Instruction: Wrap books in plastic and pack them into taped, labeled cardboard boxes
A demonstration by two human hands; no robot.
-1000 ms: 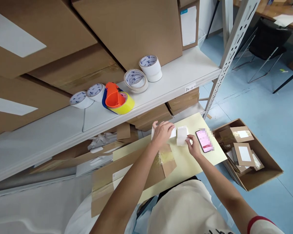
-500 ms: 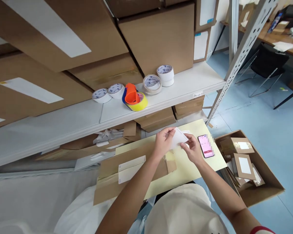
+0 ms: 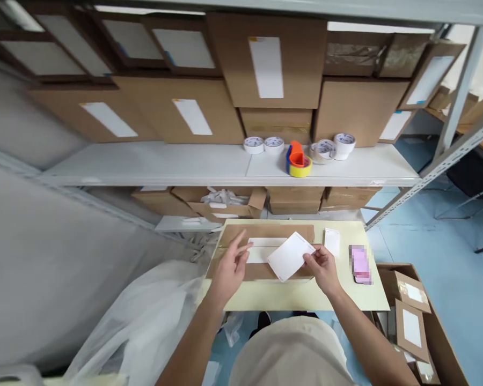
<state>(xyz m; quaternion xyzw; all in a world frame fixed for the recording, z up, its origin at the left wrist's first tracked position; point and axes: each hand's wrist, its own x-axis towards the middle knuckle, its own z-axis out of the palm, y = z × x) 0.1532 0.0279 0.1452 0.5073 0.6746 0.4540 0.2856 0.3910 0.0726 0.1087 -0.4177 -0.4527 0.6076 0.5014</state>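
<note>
White card (image 3: 290, 256) is the thing in play. The right hand (image 3: 324, 268) pinches it at its right edge between thumb and fingers, so the card juts leftward from that hand, its long axis tilted with one end up toward the shelf and the other down toward the person. It hangs just over a flat brown carton (image 3: 273, 231) lying lengthwise across the pale bench (image 3: 306, 297), and it hides part of the long white label (image 3: 261, 252) stuck on that carton. The left hand (image 3: 229, 265) holds nothing: its fingers are loosely spread and the forefinger stretches right toward the label's left end, at it or just above it — I cannot tell whether it touches. So the card sits between the two hands, gripped by the right and a little apart from the left. Just right of the card a small white slip (image 3: 332, 241) lies on the bench, and beyond it a phone (image 3: 360, 264), both apart from the hands. Behind, a white shelf (image 3: 165, 163) carries tape rolls (image 3: 263, 145) and an orange dispenser (image 3: 298, 160) — well apart from the work. An open box (image 3: 443, 327) of small parcels stands on the floor at the right, and a clear bag (image 3: 145, 327) slumps at the left.
</note>
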